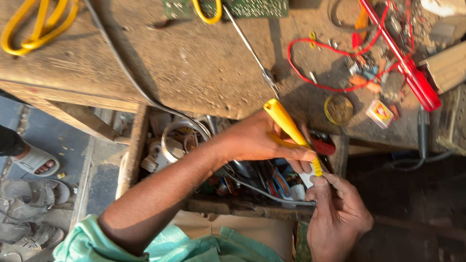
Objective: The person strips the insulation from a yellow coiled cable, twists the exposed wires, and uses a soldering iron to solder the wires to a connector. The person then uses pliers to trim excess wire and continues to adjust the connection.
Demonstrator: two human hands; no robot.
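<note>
My left hand (259, 141) is clamped on the yellow-handled tool (292, 132), long axis slanting down toward my right hand (335, 215), whose fingers pinch its tip above the open drawer (134, 147) at the bench's front edge.

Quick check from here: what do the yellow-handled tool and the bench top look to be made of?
Yellow-handled tool: handle looks like smooth moulded plastic, glossy where light hits; its tip is hidden between the left hand and right hand. Bench top: seemingly bare, worn wood, matt, dusty and stained, with visible grain.
</note>
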